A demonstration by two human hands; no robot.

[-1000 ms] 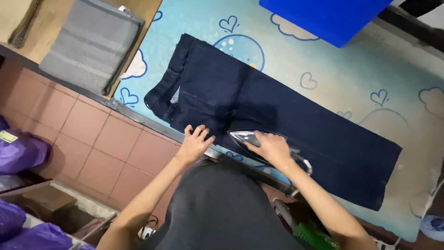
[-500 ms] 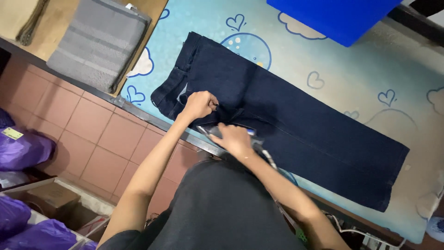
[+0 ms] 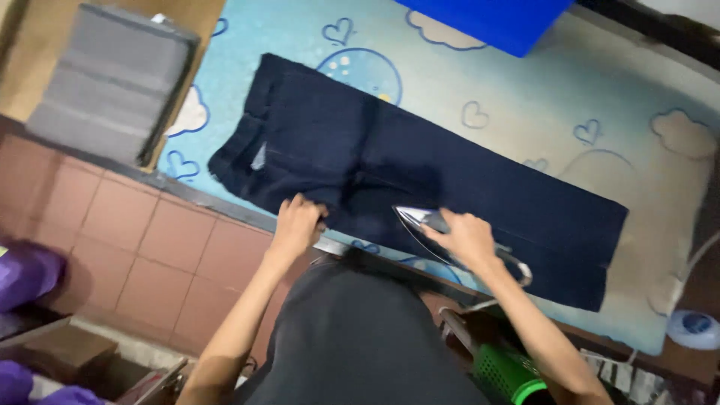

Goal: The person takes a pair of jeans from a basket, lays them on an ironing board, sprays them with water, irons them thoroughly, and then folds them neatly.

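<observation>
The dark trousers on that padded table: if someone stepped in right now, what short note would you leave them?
Left hand: grip closed on the near edge of the dark trousers, close to the waist end.
Right hand: wrapped over the iron, whose pointed soleplate rests on the near side of the trousers, about midway along.
Trousers lie flat and lengthwise on the light blue padded cover, waist to the left, leg ends to the right.
How much is already pressed cannot be told. The part under the iron is being pressed; waist and leg ends are not under the iron.
</observation>
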